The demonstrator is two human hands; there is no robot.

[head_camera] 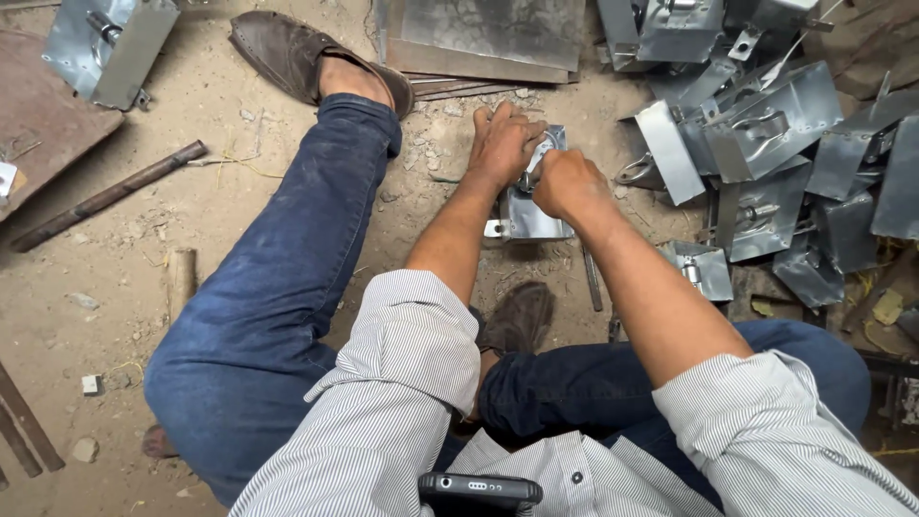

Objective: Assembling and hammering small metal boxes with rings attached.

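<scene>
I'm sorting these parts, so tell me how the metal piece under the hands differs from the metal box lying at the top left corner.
The metal piece lies flat on the dirt in front of the person, while the metal box rests at the frame's edge on a rusty plate. The left hand and right hand both press on the metal piece; nothing touches the metal box. The hands hide much of the piece; the box shows in full. Both are shiny grey sheet metal.

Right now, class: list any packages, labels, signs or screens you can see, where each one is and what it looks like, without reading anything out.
No packages, labels or signs show.
Dark device: bottom edge, at the person's chest, flat, black, rounded corners; no lit screen visible.
Both hands, left hand and right hand, rest on a bare grey metal piece.
</scene>
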